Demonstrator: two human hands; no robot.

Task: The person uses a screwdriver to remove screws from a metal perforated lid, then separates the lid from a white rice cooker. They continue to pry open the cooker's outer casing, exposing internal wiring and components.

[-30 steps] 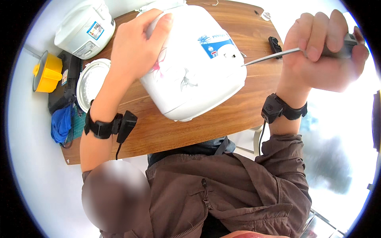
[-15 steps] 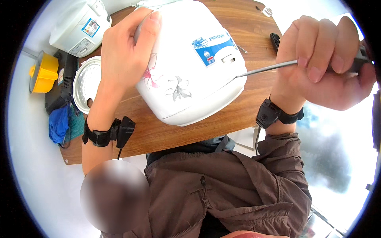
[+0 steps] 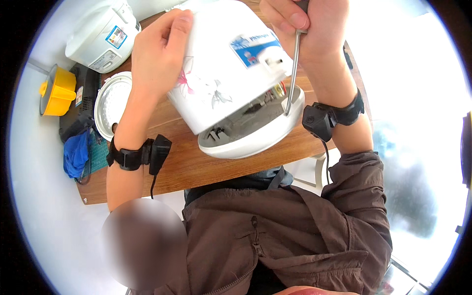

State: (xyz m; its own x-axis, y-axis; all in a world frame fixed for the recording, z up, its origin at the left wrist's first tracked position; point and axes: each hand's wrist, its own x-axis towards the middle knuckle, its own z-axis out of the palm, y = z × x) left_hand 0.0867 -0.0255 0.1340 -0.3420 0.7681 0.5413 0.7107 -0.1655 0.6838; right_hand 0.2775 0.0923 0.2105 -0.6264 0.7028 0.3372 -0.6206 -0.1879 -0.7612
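A white rice cooker (image 3: 211,64) with flower prints and a blue label lies tipped on the wooden table. Its rounded white base cover (image 3: 258,146) has parted from the body along the near edge, and wires and metal parts show in the gap. My left hand (image 3: 160,56) is closed on the cooker's left side, thumb on top. With its fingers wrapped round the dark handle, my right hand (image 3: 324,34) grips a screwdriver (image 3: 295,64). The shaft points down at the right end of the gap, its tip against the base cover.
On the left stand another white rice cooker (image 3: 101,42), a yellow container (image 3: 61,91) and a black case (image 3: 88,78). A round white perforated lid part (image 3: 105,113) lies beside my left forearm. A blue cloth (image 3: 76,155) rests on a green mat (image 3: 100,155). The table's (image 3: 167,182) near edge is close to me.
My right hand and the screwdriver have swung up and left, the shaft now steep. The narrow seam has opened into a wide gap between cooker body and base cover.
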